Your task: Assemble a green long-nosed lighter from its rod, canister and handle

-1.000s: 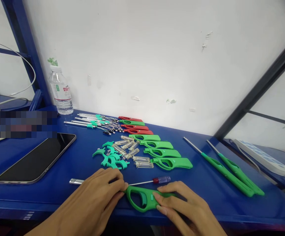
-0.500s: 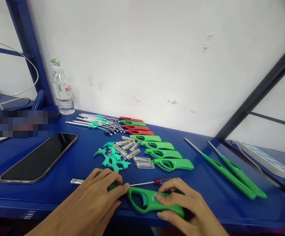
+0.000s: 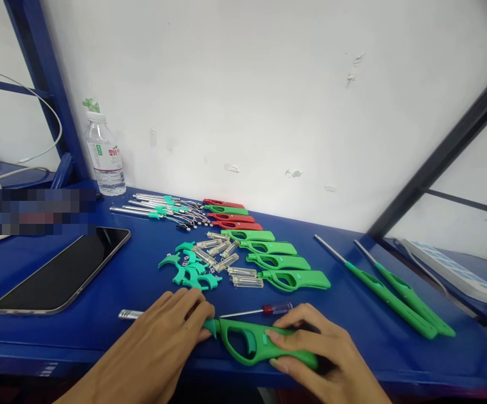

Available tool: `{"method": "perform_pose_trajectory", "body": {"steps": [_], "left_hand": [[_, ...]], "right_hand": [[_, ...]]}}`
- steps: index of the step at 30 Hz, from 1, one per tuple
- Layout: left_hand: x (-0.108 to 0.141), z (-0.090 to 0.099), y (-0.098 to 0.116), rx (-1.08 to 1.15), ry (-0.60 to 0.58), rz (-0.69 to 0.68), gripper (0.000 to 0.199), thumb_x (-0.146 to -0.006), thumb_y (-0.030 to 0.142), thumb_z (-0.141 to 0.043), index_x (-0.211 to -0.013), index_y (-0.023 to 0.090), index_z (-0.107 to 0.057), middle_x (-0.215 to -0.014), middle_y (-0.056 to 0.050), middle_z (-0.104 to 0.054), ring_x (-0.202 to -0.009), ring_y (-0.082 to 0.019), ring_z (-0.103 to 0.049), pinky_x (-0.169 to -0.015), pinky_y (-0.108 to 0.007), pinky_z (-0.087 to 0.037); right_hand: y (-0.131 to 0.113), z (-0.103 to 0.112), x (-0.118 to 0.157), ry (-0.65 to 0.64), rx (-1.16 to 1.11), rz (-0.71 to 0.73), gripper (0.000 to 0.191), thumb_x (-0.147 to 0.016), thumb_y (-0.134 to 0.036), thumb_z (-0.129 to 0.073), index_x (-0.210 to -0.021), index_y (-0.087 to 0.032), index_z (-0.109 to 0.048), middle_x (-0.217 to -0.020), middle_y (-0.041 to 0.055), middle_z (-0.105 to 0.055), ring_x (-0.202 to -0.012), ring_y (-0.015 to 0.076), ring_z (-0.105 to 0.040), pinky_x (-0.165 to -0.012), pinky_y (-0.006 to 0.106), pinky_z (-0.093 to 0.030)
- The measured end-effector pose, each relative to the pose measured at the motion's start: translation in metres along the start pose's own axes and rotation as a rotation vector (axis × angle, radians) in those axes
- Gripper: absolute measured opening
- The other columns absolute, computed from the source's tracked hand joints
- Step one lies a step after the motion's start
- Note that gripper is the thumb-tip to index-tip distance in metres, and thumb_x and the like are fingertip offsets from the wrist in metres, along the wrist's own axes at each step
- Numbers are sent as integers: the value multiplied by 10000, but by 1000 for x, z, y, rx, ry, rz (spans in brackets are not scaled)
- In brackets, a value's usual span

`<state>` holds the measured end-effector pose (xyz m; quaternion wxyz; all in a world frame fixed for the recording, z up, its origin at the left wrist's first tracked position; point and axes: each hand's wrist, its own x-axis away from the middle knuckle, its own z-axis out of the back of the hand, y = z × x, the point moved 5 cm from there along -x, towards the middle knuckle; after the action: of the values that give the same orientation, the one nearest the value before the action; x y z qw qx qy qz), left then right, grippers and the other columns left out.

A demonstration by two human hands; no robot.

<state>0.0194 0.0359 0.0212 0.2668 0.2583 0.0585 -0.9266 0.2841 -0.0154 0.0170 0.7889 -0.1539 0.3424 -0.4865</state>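
A long-necked gas lighter lies level across the front edge of the blue table, held in both hands. Its green handle (image 3: 259,349) has a looped guard with a teal trigger inside. My right hand (image 3: 325,348) grips the rear of this handle between thumb and fingers. At the other end, my left hand (image 3: 163,336) is closed around the neck, hiding most of it. The silver tube tip (image 3: 129,315) sticks out on its left, and a teal collar (image 3: 211,325) shows beside the fingertips. Just behind the lighter lies a screwdriver (image 3: 277,308) with a red and purple handle.
Behind my hands are teal triggers (image 3: 193,275), clear fuel tanks (image 3: 247,281), green handle shells (image 3: 298,279), red shells (image 3: 237,225) and metal tubes with wires (image 3: 136,211). Two lighters (image 3: 395,300) lie right; a phone (image 3: 64,272) and a water bottle (image 3: 104,157) stand left.
My left fingers have shifted slightly left along the neck, so the teal collar beside the handle now shows. The handle and my right hand have moved a little to the right.
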Motion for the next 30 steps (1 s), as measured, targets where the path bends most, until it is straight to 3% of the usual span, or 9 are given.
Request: {"method": "perform_pose_trajectory", "body": {"steps": [3, 6, 9, 14, 19, 24, 27, 30], "left_hand": [[-7, 7, 7, -9, 47, 4, 507, -946, -23, -452, -1283, 299, -651, -1232, 4, -809, -1048, -214, -783, -1015, -300, -580], [-14, 8, 15, -31, 36, 21, 340, -1064, 74, -425, -1174, 279, -674, -1115, -7, -832, -914, -231, -802, -909, -325, -633], [-14, 4, 19, -58, 20, 9, 291, -1117, 172, -439, -1216, 283, -688, -1141, -15, -835, -981, -269, -814, -905, -373, -657], [-4, -8, 20, -122, -12, -4, 545, -982, 5, -507, -1446, 266, -623, -1285, -32, -806, -1174, -237, -767, -1070, -332, -594], [-9, -11, 30, -92, -25, -23, 521, -929, -31, -521, -1370, 225, -631, -1227, -24, -822, -1057, -219, -783, -905, -306, -604], [-18, -5, 38, -104, 62, -61, 425, -981, -52, -454, -1260, 192, -662, -1101, -7, -832, -891, -211, -779, -746, -335, -568], [-18, -2, 41, -138, 121, -105, 390, -1030, -36, -437, -1262, 167, -675, -1096, -15, -832, -924, -207, -779, -797, -323, -576], [-14, -4, 45, -182, 101, -146, 367, -1053, 14, -481, -1326, 161, -679, -1176, -35, -826, -1021, -207, -777, -910, -295, -592]], "right_hand": [[-7, 2, -2, 37, 110, 28, 306, -995, -283, -839, -1279, -394, -805, -1132, -4, -761, -1009, 182, -778, -880, 231, -632], [-9, 1, -3, 69, 247, 27, 419, -945, -306, -889, -1336, -389, -761, -1118, -8, -764, -1007, 209, -771, -897, 280, -649], [-10, -1, -1, 32, 318, 36, 330, -974, -349, -857, -1292, -341, -770, -1048, 2, -751, -946, 216, -765, -844, 306, -658], [-10, -2, 1, 2, 334, 94, 285, -1020, -339, -803, -1297, -275, -777, -1016, 34, -738, -881, 206, -767, -748, 295, -653], [-13, 1, 3, 120, 377, 248, 250, -1030, -226, -711, -1267, -258, -785, -921, 25, -737, -737, 182, -734, -616, 283, -597], [-13, 0, 3, 128, 398, 305, 231, -1055, -214, -659, -1255, -231, -775, -916, 27, -760, -728, 175, -738, -624, 286, -583], [-12, -1, 3, 99, 355, 283, 212, -1064, -226, -679, -1253, -223, -775, -917, 26, -757, -746, 173, -739, -645, 283, -587], [-12, -2, 3, 58, 313, 219, 203, -1081, -266, -692, -1259, -224, -782, -926, 29, -748, -774, 178, -733, -655, 282, -588]]}}
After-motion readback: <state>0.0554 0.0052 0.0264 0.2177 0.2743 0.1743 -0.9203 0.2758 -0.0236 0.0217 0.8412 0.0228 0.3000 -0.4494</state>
